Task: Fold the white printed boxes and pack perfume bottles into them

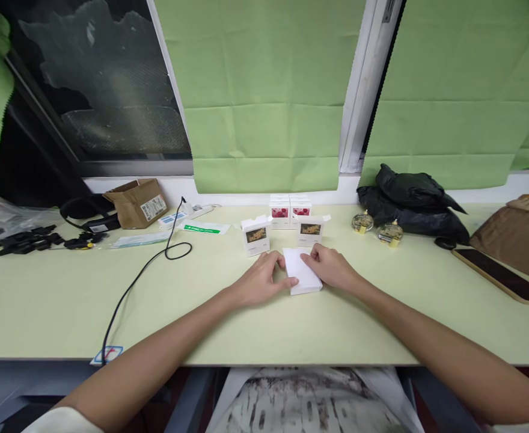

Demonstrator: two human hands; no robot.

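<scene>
A small plain white box (301,273) lies on the table in front of me, between my hands. My left hand (261,279) grips its left side, with the thumb on the near left part and the fingers at the far left edge. On the other side, my right hand (332,264) presses its thumb on the top face, its fingers curled at the right edge. Just beyond stand two white boxes with dark printed pictures and raised flaps, a left box (256,236) and a right box (310,231). Behind them are stacked white boxes (290,210) with pink pictures.
Two gold-and-glass bottles (362,222) stand at right, near black plastic bags (411,204). A phone (503,273) lies by a brown package (517,237). On the left are a black cable (133,285), an open cardboard box (136,203) and small black parts (30,239).
</scene>
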